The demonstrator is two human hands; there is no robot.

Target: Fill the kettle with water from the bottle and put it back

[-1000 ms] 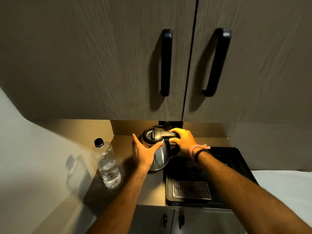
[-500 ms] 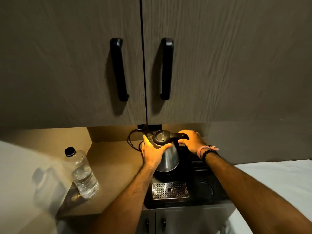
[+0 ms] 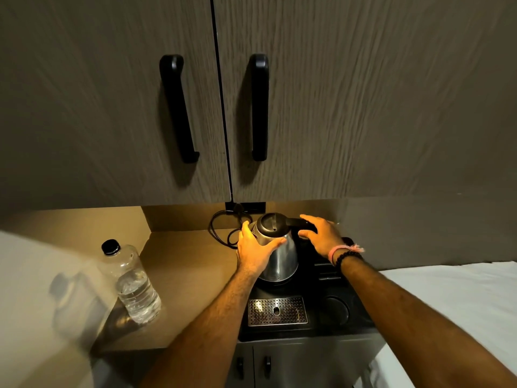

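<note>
A steel kettle (image 3: 281,257) with a black lid stands upright at the back of a black tray (image 3: 361,322). My left hand (image 3: 253,254) cups the kettle's left side, thumb across the front. My right hand (image 3: 321,236) hovers at the black handle on the kettle's right, fingers spread and loose around it. A clear plastic water bottle (image 3: 131,284) with a black cap on stands upright on the counter to the left, well apart from both hands and partly filled.
A perforated metal grate (image 3: 277,310) lies in the tray in front of the kettle. The kettle's black cord (image 3: 221,233) loops to a wall socket behind. Upper cabinet doors with black handles (image 3: 258,107) hang low overhead. A white surface (image 3: 447,301) lies to the right.
The view shifted right and down. The kettle moved from the counter to the tray's back and now stands there. My right hand's fingers have opened off the handle.
</note>
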